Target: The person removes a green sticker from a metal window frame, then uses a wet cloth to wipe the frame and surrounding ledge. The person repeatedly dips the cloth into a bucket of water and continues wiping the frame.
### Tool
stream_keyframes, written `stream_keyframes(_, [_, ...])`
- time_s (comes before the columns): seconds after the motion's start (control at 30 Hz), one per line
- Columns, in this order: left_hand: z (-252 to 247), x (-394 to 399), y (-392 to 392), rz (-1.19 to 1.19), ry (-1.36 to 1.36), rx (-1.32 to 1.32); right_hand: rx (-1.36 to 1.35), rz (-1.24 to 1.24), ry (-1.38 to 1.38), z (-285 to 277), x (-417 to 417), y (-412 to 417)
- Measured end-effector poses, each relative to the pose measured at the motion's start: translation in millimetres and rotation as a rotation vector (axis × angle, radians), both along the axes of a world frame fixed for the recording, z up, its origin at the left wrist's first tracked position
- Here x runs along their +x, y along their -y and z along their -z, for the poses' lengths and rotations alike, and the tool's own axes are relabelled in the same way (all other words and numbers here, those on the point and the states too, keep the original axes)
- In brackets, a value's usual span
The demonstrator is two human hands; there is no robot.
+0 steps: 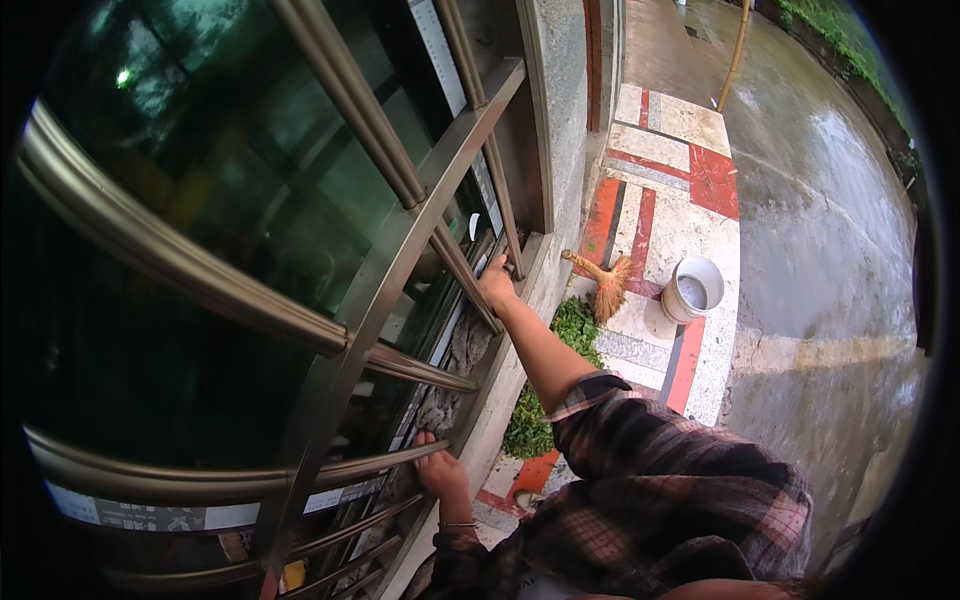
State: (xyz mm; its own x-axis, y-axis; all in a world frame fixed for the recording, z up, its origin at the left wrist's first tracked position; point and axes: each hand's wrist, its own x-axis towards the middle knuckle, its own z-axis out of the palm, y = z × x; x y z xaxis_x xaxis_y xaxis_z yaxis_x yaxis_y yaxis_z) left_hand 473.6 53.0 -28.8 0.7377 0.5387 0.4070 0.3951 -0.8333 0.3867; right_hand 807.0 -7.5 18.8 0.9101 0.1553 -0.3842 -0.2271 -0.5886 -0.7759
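Observation:
My right hand reaches between the metal window bars to the far end of the sill. Its fingers are bent beside the window frame, with a small dark patch by them; what they hold is hidden. My left hand is nearer my body, behind a lower bar. Its fingertips meet a crumpled grey cloth, but whether they grip it is unclear. More grey cloth-like material lies along the sill towards my right hand. Dark glass panes stand behind the bars.
On the tiled ledge stand a white bucket and a short straw hand broom. Cut green leaves lie against the wall. Beyond the ledge is wet concrete, with a bamboo pole leaning farther off.

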Motion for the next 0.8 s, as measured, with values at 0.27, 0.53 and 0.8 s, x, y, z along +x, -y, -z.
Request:
stream_keyframes(0.27, [2,-3,-7,0.006,-0.035,0.027,0.463,-0.192,-0.187,4,-7,29])
stream_keyframes(0.53, [2,-5,-4,-0.011,-0.007,0.020,-0.238,-0.586,0.458,12,-2,29])
stream_keyframes(0.8, [5,2,0,-0.027,0.027,0.037,0.044,-0.771,0.435,46,21,24])
